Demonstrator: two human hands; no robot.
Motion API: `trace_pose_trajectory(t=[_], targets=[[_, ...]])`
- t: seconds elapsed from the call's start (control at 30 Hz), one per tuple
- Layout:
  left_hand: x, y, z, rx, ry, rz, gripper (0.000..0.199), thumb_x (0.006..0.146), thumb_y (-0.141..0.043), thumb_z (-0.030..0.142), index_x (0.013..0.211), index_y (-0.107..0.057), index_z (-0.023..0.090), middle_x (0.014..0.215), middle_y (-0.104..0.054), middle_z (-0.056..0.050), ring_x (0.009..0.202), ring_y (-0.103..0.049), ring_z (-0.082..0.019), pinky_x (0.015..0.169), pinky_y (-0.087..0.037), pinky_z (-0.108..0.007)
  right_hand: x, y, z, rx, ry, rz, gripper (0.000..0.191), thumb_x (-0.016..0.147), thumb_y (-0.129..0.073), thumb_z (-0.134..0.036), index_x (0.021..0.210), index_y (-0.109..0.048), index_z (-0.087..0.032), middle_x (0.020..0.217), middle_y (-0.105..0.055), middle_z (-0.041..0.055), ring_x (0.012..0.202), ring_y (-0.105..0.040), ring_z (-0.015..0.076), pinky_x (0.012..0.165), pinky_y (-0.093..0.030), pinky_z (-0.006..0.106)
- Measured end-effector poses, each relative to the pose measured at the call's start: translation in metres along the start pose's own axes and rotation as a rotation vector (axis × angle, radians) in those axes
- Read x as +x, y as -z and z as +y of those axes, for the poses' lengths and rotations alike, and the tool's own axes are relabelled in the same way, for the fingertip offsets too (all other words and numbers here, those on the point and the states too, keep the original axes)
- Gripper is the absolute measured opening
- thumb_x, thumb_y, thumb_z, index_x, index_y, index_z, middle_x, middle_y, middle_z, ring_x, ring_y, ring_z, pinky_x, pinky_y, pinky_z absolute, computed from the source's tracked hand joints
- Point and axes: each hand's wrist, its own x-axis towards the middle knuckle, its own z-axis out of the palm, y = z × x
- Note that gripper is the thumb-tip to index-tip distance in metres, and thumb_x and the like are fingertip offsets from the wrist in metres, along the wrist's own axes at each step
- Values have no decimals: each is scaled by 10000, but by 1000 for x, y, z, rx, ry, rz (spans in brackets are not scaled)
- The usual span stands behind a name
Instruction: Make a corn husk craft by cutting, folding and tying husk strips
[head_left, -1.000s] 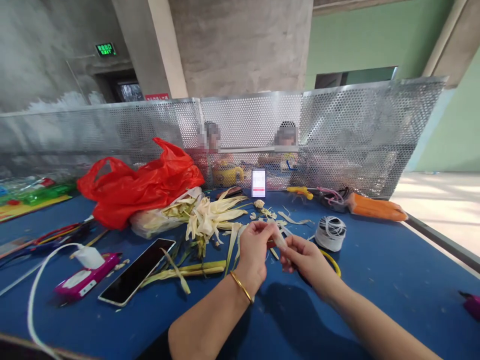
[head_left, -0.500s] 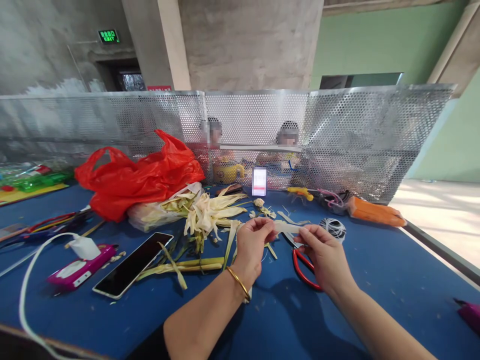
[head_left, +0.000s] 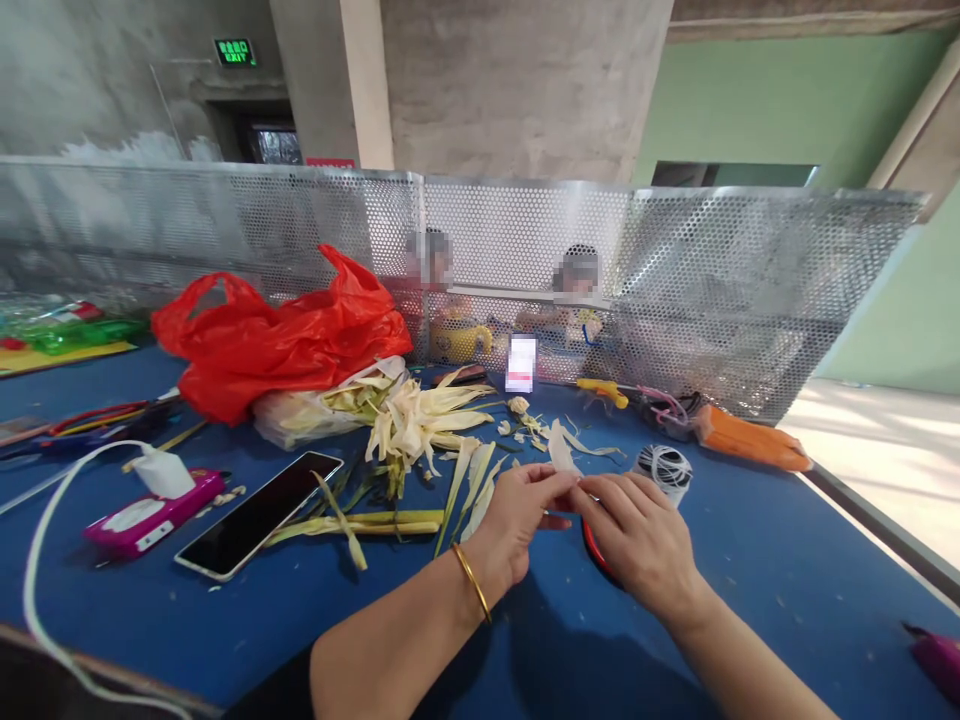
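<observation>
Pale husks (head_left: 409,420) poke from a clear bag (head_left: 289,424).

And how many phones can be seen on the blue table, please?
2. A dark phone lies flat at the left, near the purple device; a lit phone stands upright at the back, before the perforated metal panel. Others could be hidden under the red bag.
</observation>
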Motion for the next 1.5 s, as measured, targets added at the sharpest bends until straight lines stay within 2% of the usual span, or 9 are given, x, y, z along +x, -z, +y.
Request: trace_pose_trajectory(t=[0.1, 0.3, 0.57, 0.7, 0.8, 0.9, 1.03, 1.3, 1.5], targets=[[2, 3, 0, -6, -12, 39, 248, 568, -813, 294, 655, -653, 125, 643, -625, -19, 580, -569, -100, 542, -448, -210, 4, -3, -1, 91, -62, 38, 232, 946, -438, -133, 954, -665, -179, 867, -707, 62, 772, -611, 176, 769, -414, 336], [3, 3, -1, -24, -65, 89, 260, 523, -841, 262, 621, -648, 117, 591, -644, -24, 518, -580, -95, 541, -457, -211, 2, -11, -1, 412, -453, 79, 135, 900, -571, -272, 803, -637, -205, 792, -658, 21, 771, -608, 168, 723, -424, 297], [2, 1, -1, 46, -102, 91, 177, 649, -772, 259, 647, -663, 120, 586, -663, -42, 540, -613, -113, 544, -450, -207, 7, -3, 3, 341, -378, -30, 200, 940, -483, -256, 827, -636, -192, 814, -651, 45, 777, -591, 183, 739, -382, 326], [2, 1, -2, 84, -113, 80, 144, 669, -750, 240, 648, -665, 126, 585, -659, -29, 531, -604, -104, 553, -450, -208, 6, -4, 3, 341, -423, -38, 188, 928, -499, -285, 811, -621, -202, 818, -651, 42, 793, -590, 190, 745, -384, 327], [3, 1, -2, 96, -120, 70, 137, 670, -743, 242, 656, -670, 127, 596, -664, -24, 532, -597, -98, 566, -458, -211, 4, -8, 1, 428, -622, -51, 146, 869, -574, -337, 813, -586, -203, 808, -651, 30, 774, -592, 193, 713, -405, 314], [3, 2, -2, 115, -116, 69, 127, 669, -736, 240, 663, -675, 129, 600, -669, -25, 545, -598, -102, 578, -461, -215, 3, -12, 2, 669, -851, -118, 180, 819, -604, -368, 757, -567, -202, 720, -627, 1, 674, -568, 162, 634, -416, 273], [3, 2, -2, 156, -122, 51, 116, 668, -726, 242, 672, -686, 133, 604, -671, -26, 575, -604, -110, 593, -461, -216, 5, -15, 4, 944, -986, -154, 240, 749, -642, -392, 657, -550, -190, 581, -543, -27, 559, -487, 127, 532, -378, 238], [4, 6, 0, 160, -98, -29, 108, 632, -737, 214, 646, -659, 141, 602, -650, -3, 567, -591, -101, 611, -467, -222, 10, -8, 7, 1060, -986, -178, 265, 708, -681, -401, 642, -544, -184, 568, -482, -46, 549, -422, 106, 518, -342, 229], [5, 6, -2, 193, -143, 0, 102, 655, -717, 229, 655, -654, 149, 612, -642, -4, 592, -600, -114, 595, -466, -221, 7, -12, 6, 1065, -989, -180, 282, 781, -601, -430, 661, -556, -179, 560, -488, -40, 532, -408, 108, 512, -327, 235]])
